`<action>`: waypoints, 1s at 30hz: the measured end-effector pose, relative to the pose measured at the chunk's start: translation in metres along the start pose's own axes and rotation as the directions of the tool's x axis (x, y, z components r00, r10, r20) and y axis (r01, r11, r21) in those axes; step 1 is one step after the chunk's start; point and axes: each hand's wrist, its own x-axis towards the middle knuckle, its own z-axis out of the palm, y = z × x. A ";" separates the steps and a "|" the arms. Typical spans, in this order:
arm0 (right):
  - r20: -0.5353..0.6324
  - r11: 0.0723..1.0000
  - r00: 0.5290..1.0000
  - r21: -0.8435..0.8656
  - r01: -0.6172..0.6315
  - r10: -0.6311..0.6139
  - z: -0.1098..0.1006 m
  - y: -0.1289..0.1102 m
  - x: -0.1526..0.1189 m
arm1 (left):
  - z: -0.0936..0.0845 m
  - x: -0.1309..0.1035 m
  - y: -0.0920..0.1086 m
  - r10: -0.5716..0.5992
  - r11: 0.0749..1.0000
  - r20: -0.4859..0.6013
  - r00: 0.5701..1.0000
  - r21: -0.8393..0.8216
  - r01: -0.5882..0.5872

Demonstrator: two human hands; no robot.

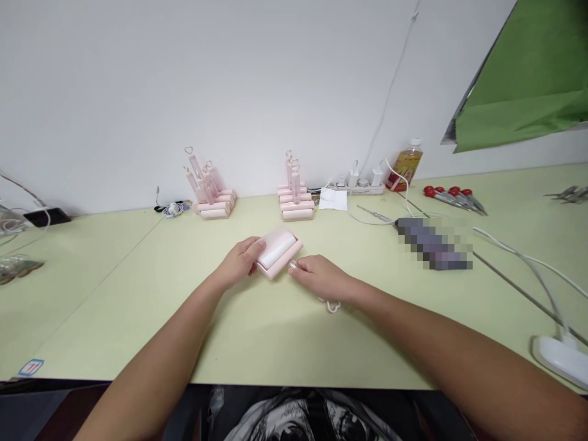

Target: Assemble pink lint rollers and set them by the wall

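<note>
My left hand (241, 262) is closed on the side of a pink lint roller head (281, 252), thumb on top; a white roll shows in its pink casing. My right hand (320, 275) is closed around a pink handle (333, 307), whose heart-shaped loop sticks out below the wrist. Its other end points toward the roller head's near right corner; whether the two touch I cannot tell. Behind the hands, a row of pink lint rollers (297, 211) stands with handles up. Farther left is a second such group (215, 209).
At the back, a power strip (367, 190) with chargers stands beside a drink bottle (408, 164). To the right lie a screwdriver (376, 214), a blurred dark object (432, 244), red-capped tools (452, 197) and white cables (528, 260). A coiled cable (172, 210) is back left.
</note>
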 end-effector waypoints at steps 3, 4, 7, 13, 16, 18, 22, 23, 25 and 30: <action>-0.073 0.997 0.996 -0.060 0.039 -0.043 0.001 -0.001 0.000 | 0.001 0.003 -0.002 0.055 0.996 -0.013 0.998 -0.074 -0.056; -0.100 0.996 0.993 -0.070 0.050 -0.057 0.001 -0.001 0.000 | 0.000 0.004 -0.002 0.079 0.992 -0.037 0.996 -0.097 -0.082; -0.166 0.994 0.983 -0.082 0.066 -0.079 0.001 -0.001 0.000 | -0.002 0.005 -0.002 0.137 0.977 -0.143 0.980 -0.144 -0.157; -0.151 0.993 0.985 -0.091 0.077 -0.090 0.001 -0.002 -0.001 | -0.007 0.003 -0.001 0.182 0.983 -0.066 0.981 -0.025 -0.184; -0.160 0.991 0.983 -0.105 0.077 -0.093 0.001 -0.002 -0.001 | -0.008 0.003 -0.003 0.201 0.980 -0.037 0.979 -0.008 -0.201; -0.161 0.990 0.983 -0.121 0.072 -0.091 0.000 -0.002 -0.002 | -0.008 0.003 -0.003 0.212 0.977 -0.029 0.977 -0.021 -0.213; -0.176 0.986 0.982 -0.159 0.046 -0.074 -0.002 -0.003 -0.003 | -0.007 0.001 0.000 0.200 0.979 0.046 0.979 -0.057 -0.198; -0.179 0.985 0.981 -0.168 0.042 -0.073 -0.003 -0.003 -0.004 | -0.007 0.000 0.001 0.192 0.981 0.087 0.978 -0.058 -0.187; -0.166 0.982 0.983 -0.183 0.047 -0.078 -0.003 -0.003 -0.005 | -0.009 -0.001 0.003 0.178 0.984 0.177 0.968 -0.047 -0.173; -0.129 0.977 0.987 -0.202 0.071 -0.099 -0.002 -0.007 -0.006 | -0.021 -0.001 0.001 0.194 0.981 0.244 0.950 -0.030 -0.193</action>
